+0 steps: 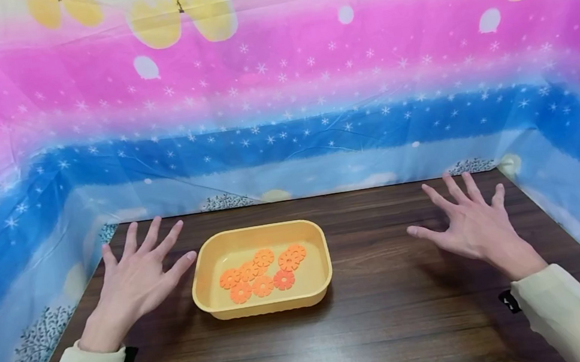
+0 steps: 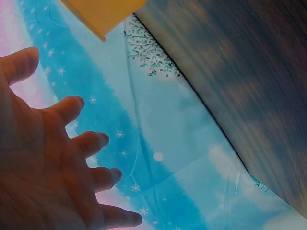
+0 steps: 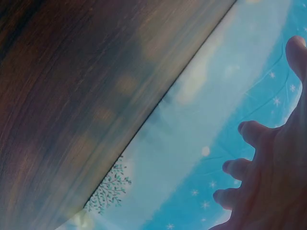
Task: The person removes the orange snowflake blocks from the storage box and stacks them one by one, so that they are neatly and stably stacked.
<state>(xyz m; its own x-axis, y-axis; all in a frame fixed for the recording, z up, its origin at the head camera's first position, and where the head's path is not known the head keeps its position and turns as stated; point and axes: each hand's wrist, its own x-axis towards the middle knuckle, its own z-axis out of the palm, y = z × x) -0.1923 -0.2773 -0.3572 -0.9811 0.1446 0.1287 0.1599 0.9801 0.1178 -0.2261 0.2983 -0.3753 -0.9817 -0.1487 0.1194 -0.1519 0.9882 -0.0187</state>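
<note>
A yellow plastic basin (image 1: 264, 308) stands left of the middle of the table. On its floor lie several orange notched discs (image 1: 241, 292), flower-like in outline and partly overlapping, and a redder disc (image 1: 284, 279) at their right. My left hand (image 1: 133, 278) is spread over the table just left of the basin, its thumb tip close to the basin's rim and nothing in its grasp. Far to the basin's right, my right hand (image 1: 471, 224) is likewise spread with straight fingers and holds nothing. Both wrist views show bare palms; the left one also catches a corner of the basin (image 2: 103, 17).
The dark wood-grain table (image 1: 384, 332) ends at a straight back edge. A printed cloth (image 1: 285, 139) in pink and blue with snowflakes hangs behind it and along both sides. Black straps (image 1: 509, 301) show at the pale sleeves (image 1: 572, 309).
</note>
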